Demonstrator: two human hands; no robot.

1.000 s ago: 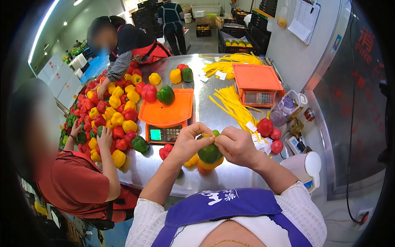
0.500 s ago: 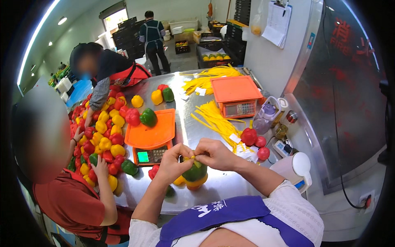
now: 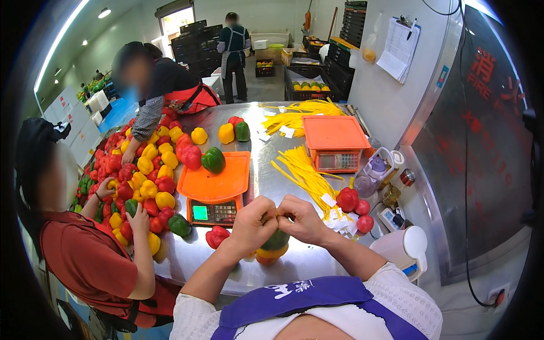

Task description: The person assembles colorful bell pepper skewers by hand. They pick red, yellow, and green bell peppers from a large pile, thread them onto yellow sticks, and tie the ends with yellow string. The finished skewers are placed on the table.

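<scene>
My left hand (image 3: 253, 223) and my right hand (image 3: 302, 220) meet above a small stack of peppers at the near side of the table. Both are closed in a pinch, knuckles almost touching. A yellow strip runs between the fingertips, mostly hidden by them now. Just below sits a green pepper (image 3: 276, 241), and under it shows a yellow-orange pepper (image 3: 270, 257). Beside my left wrist lies a red pepper (image 3: 216, 237).
Left of my hands stands an orange scale (image 3: 213, 180) bearing red and green peppers. A large pepper heap (image 3: 148, 181) lies beyond it, with two co-workers reaching in. Yellow strips (image 3: 303, 170), a second scale (image 3: 331, 133), a purple bottle (image 3: 374, 167) and a white jug (image 3: 402, 249) occupy the right.
My hands have drawn closer together and turned knuckles-up, covering the yellow strip that showed between the fingertips. The view has shifted slightly.
</scene>
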